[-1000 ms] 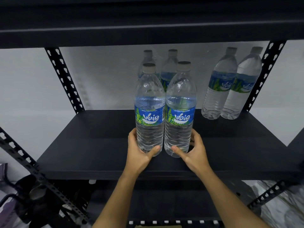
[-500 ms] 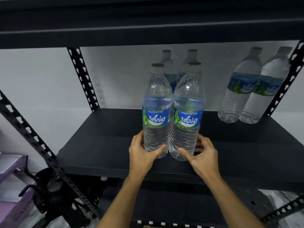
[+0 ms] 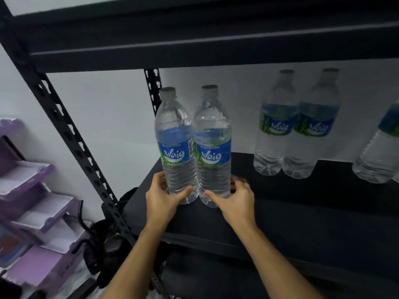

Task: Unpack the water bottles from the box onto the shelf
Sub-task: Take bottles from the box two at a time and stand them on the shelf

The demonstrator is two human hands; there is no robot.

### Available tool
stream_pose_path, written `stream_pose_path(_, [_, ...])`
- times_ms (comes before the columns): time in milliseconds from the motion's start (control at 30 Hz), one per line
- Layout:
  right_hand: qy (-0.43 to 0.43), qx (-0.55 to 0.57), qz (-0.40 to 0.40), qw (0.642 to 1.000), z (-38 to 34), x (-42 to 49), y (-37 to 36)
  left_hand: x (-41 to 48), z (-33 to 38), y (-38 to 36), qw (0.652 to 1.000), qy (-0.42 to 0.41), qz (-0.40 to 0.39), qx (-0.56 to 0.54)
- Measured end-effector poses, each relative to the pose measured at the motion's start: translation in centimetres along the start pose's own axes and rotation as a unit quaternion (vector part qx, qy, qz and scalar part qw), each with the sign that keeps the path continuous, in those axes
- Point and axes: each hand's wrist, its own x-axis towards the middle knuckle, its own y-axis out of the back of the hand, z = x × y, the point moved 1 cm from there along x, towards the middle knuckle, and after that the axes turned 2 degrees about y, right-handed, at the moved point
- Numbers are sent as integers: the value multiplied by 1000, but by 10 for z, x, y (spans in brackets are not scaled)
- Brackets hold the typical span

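Two clear water bottles with blue and green labels stand side by side, touching, at the left end of the black shelf [image 3: 302, 212]. My left hand [image 3: 160, 199] grips the base of the left bottle [image 3: 176, 147], thumb across its front. My right hand [image 3: 234, 201] grips the base of the right bottle [image 3: 212, 147] the same way. Two more bottles [image 3: 293, 130] stand together at the back of the shelf. Another bottle [image 3: 380, 156] shows at the right edge. The box is out of view.
The shelf above [image 3: 216, 39] hangs low over the bottle caps. A perforated black upright [image 3: 71, 134] slants down on the left, another upright [image 3: 153, 87] stands behind the held bottles. Purple stacked trays [image 3: 36, 201] and a dark object [image 3: 108, 234] lie below left.
Both hands have carried the pair of bottles leftward along the shelf, away from the two back bottles, to its left end. My view has swung left too.
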Motion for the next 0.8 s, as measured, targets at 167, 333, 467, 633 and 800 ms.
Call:
stream_pose_path(167, [6,-11,0,1000,0,36,-44,54,-11,-1,1000,-5,-7,29])
stream_pose_path(333, [-36,-23,-4,999,9,82,-73,108,-24,-26,1000,2,-20,13])
stream_pose_path(467, [-22,-24,2,999,16,114,-86,144,-20,-47,999,-13,-27,30])
stream_pose_path(633, [1,-39,12,999,26,141,-94,173,-25,-66,998,-38,-38,24])
stream_pose_path(800, [-7,-34,27,999,31,149,-97,182,-25,-77,997,-54,-46,10])
